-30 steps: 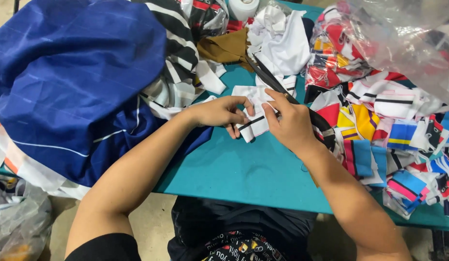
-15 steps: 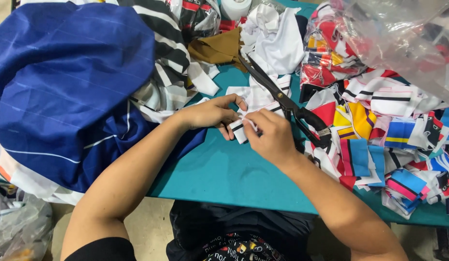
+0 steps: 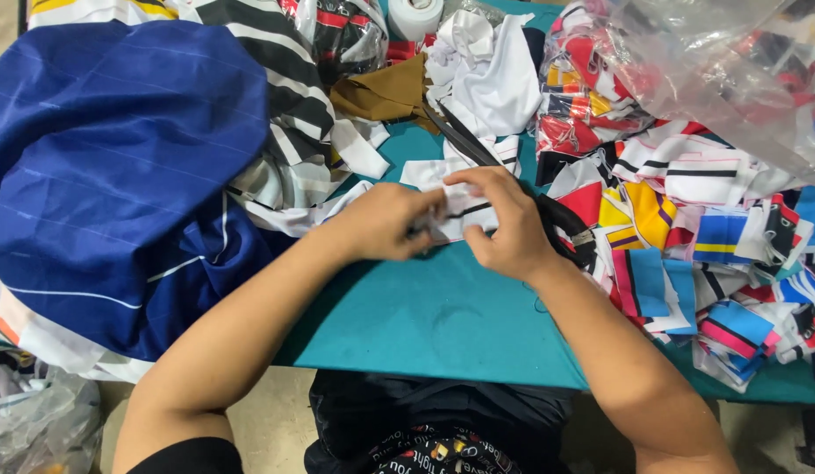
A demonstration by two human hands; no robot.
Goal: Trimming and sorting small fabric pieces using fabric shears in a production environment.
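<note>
My left hand (image 3: 386,224) and my right hand (image 3: 504,219) meet over a small white fabric piece with a black stripe (image 3: 460,213), both pinching it just above the teal table (image 3: 443,316). Large black scissors (image 3: 513,180) lie on the table behind my right hand, blades pointing up and left; neither hand holds them. More white strips (image 3: 425,173) lie under the piece.
A big blue cloth (image 3: 118,175) covers the left side, with black-and-white striped fabric (image 3: 285,105) beside it. Colourful fabric scraps (image 3: 688,237) pile up at the right under a clear plastic bag (image 3: 732,70). A brown cloth (image 3: 386,92) and white cloth (image 3: 491,75) lie behind.
My right hand has let go of the scissors, which now lie on the table, and has joined my left hand on the white striped piece.
</note>
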